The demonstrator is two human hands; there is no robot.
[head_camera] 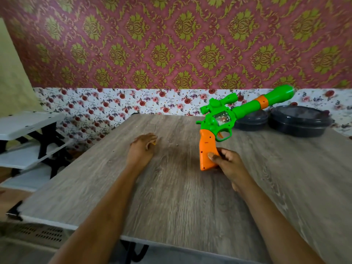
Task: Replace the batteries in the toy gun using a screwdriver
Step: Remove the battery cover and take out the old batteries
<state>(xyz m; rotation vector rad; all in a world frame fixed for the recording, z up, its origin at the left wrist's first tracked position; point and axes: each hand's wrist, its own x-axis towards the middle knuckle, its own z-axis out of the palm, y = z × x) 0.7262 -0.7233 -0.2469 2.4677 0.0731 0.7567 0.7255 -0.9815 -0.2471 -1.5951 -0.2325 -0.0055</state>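
No readable text, labels or numbers anywhere.

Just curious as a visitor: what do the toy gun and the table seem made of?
The toy gun is probably glossy moulded plastic, given its bright green and orange shells and shine. The table looks like matte grey wood-grain laminate; real wood is possible.

A table [171,202] with a grey wood-grain top is used as the supporting surface. At its far right, a smaller dark lidded container [251,121] and a larger dark lidded container [299,121] are set side by side. The left hand [141,148] is rested left of centre, a small orange item [154,143] partly covered by its fingers.
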